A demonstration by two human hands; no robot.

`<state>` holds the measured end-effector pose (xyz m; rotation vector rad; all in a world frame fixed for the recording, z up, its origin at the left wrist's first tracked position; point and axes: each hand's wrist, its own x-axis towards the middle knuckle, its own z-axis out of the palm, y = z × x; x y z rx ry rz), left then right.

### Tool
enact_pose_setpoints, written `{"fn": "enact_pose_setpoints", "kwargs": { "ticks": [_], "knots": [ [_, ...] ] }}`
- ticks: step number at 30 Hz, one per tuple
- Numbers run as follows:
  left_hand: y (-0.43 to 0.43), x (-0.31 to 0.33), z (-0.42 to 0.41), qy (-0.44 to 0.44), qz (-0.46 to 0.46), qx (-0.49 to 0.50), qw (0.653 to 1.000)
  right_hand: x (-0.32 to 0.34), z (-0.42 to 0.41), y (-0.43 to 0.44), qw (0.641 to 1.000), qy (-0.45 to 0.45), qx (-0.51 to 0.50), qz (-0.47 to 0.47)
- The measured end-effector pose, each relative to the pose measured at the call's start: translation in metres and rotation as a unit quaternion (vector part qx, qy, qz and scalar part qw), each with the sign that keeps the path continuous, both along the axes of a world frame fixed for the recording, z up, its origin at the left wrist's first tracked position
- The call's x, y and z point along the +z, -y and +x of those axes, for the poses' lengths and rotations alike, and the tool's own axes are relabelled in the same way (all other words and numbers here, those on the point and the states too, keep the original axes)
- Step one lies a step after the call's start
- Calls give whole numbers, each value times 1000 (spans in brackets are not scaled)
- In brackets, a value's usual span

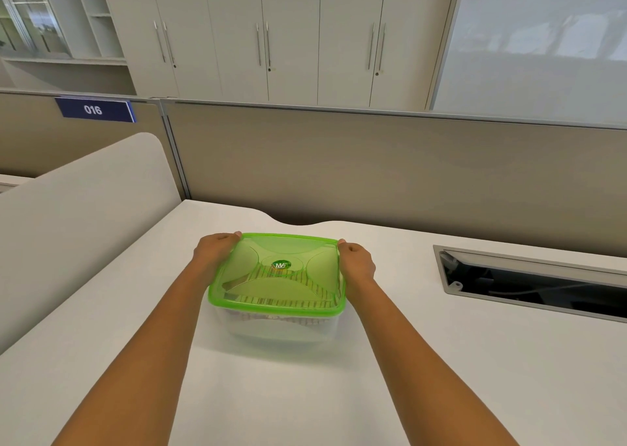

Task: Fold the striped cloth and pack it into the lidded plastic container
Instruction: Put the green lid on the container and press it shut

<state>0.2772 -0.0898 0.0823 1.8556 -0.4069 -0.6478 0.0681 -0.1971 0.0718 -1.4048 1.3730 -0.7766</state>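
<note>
Clear plastic container sits mid-desk w/ green lid on top, striped cloth visible inside thru lid, while 2 hands grip the lid's far corners, left hand at far-left, right hand at far-right.

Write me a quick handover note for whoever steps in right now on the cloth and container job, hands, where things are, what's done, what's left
Left hand: gripping the far left corner of the green lid.
Right hand: gripping the far right corner of the lid.
Striped cloth: folded, inside the clear plastic container, visible through the lid.
Container: on the white desk, lid on top.
Done: folding and packing.
Left: I cannot tell whether the lid is fully snapped all round; press the rim to check, then let go.
</note>
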Motion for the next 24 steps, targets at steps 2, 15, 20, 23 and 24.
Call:
{"fn": "enact_pose_setpoints", "kwargs": {
  "ticks": [2, 15, 20, 23, 24],
  "knots": [
    [2, 2, 0, -27, 3, 3, 1000, -2, 1, 1, 1000, 5, -4, -2],
    [4, -1, 2, -88, 8, -8, 996, -5, 7, 4, 998, -47, 13, 36],
    [5, -1, 2, -113, 4, -12, 993, -10, 8, 4, 999, -17, -4, 44],
    [6, 0, 1, -123, 13, -7, 992, -9, 8, 5, 999, -11, -10, 49],
    [6, 0, 1, -123, 14, -4, 992, -9, 8, 5, 999, -10, -11, 50]
  ]
}}
